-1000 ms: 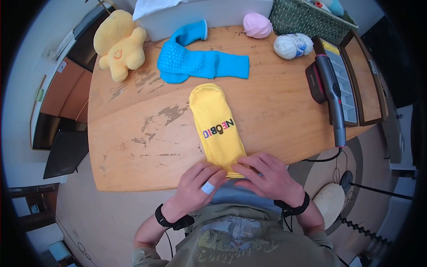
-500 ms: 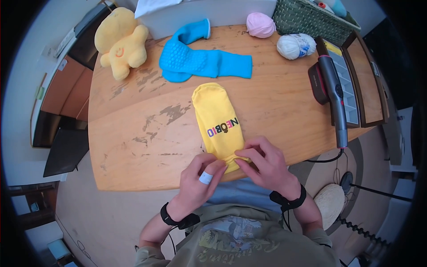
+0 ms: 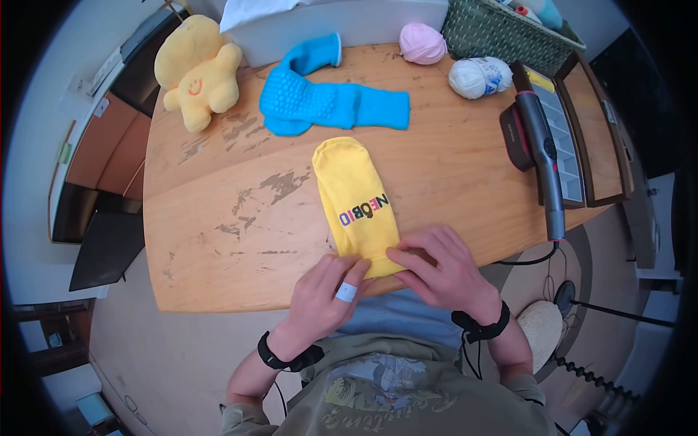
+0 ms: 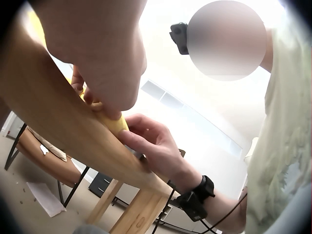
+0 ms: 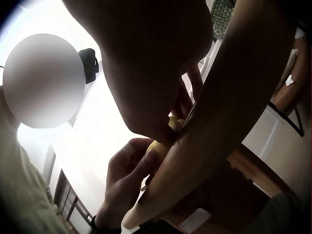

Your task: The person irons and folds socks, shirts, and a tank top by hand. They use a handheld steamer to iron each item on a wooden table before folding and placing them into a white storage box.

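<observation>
A yellow sock (image 3: pixel 356 196) with coloured lettering lies lengthwise on the table, its toe pointing away and its cuff near the front edge. The left hand (image 3: pixel 323 294), with a white band on one finger, pinches the cuff's left side. Thumb and fingers of the right hand (image 3: pixel 447 269) pinch its right side. In the left wrist view yellow fabric (image 4: pixel 116 124) shows between the two hands; in the right wrist view a bit of it (image 5: pixel 157 147) shows at the left hand's fingertips.
Beyond the sock lie blue socks (image 3: pixel 327 103). A yellow plush toy (image 3: pixel 196 73) is at the back left, pink yarn (image 3: pixel 422 43) and white yarn (image 3: pixel 480 77) at the back right. A hair styler (image 3: pixel 545 156) rests against a compartment box (image 3: pixel 571 138) near a green basket (image 3: pixel 502 36).
Since a second ago both hands have shifted slightly away from the body with the cuff. The cuff, bunched half a second ago, now looks flatter and wider between the fingers.
</observation>
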`<state>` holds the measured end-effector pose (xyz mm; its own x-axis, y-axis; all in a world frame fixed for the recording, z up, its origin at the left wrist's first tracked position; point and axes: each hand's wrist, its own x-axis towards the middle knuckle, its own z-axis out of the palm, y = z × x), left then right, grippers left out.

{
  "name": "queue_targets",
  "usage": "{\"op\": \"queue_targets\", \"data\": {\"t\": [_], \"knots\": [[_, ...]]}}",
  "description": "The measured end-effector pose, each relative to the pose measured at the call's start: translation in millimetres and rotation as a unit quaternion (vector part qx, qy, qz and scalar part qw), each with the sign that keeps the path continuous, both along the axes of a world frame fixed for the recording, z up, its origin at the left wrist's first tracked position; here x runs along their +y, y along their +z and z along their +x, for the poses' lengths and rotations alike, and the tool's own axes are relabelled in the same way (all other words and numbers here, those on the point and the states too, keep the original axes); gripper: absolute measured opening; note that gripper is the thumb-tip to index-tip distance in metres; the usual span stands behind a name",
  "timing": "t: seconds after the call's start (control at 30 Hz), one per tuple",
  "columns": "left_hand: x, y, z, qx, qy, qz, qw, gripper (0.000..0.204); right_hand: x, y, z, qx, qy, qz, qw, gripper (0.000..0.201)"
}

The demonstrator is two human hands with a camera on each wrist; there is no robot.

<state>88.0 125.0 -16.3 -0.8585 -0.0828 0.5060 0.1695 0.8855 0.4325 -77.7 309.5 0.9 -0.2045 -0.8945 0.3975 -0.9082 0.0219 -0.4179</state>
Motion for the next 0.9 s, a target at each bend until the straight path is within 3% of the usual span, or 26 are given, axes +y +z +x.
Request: {"op": "queue_targets", "data": {"t": [0.2, 0.5, 0.6, 0.7, 0.9], "knots": [[3, 8, 6, -0.013, -0.016, 0.084, 0.996, 0.027, -2, -2, 5, -0.053, 0.018, -0.041, 0.998, 0.03], [9, 3, 8, -0.056, 0.045, 0.178, 0.981, 0.024, -5, -5, 4, -0.081, -0.003, -0.034, 0.996, 0.023], [4, -2, 11, -0.03, 0.002, 0.175, 0.984, 0.026, -5, -4, 3, -0.077, 0.013, -0.04, 0.996, 0.024], [-1, -1, 16, 0.0, -0.021, 0.101, 0.995, 0.029, -2, -6, 4, -0.075, 0.03, -0.055, 0.995, 0.025], [4, -5, 20, -0.029, -0.005, 0.165, 0.986, 0.027, 1, -10, 6, -0.104, 0.025, -0.052, 0.993, 0.026]]}}
